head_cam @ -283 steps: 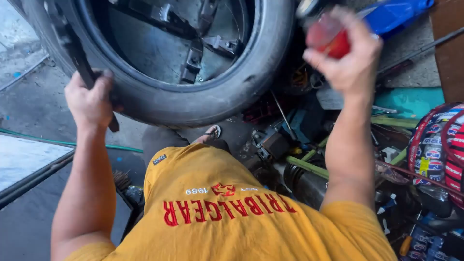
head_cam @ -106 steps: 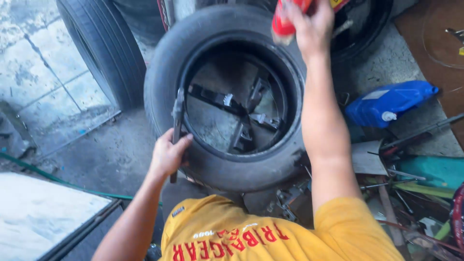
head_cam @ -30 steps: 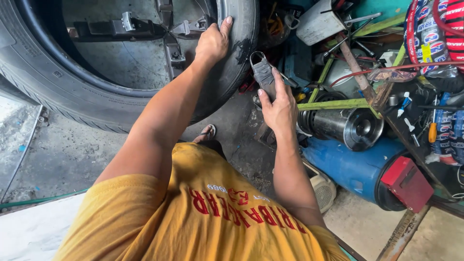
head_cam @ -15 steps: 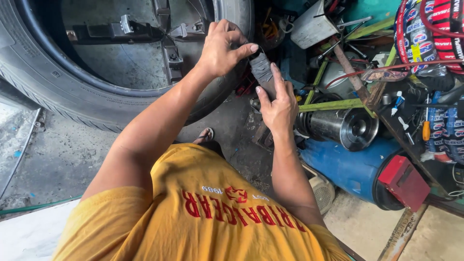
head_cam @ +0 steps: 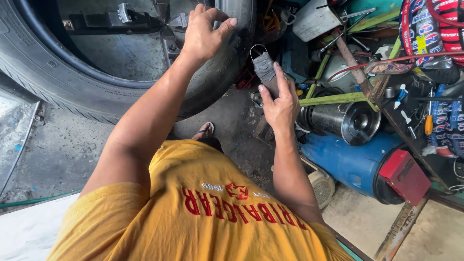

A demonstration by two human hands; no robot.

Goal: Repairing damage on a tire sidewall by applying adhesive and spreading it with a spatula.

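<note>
Black tyre [head_cam: 58, 82], one; two hands

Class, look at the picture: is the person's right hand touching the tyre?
Apart. The head view shows the right hand holding a grey tool, with floor visible between it and the tyre.

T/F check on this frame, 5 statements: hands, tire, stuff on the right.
1. The left hand rests on the tire. True.
2. The right hand is empty. False: its grip is closed on a grey tape-wrapped tool with a wire loop at the top.
3. The blue tank lies to the person's right. True.
4. The person wears a green shirt. False: the shirt is yellow-orange.
5. Both hands hold the grey tool. False: only the right hand does; the left is apart from it, on the tire.
</note>
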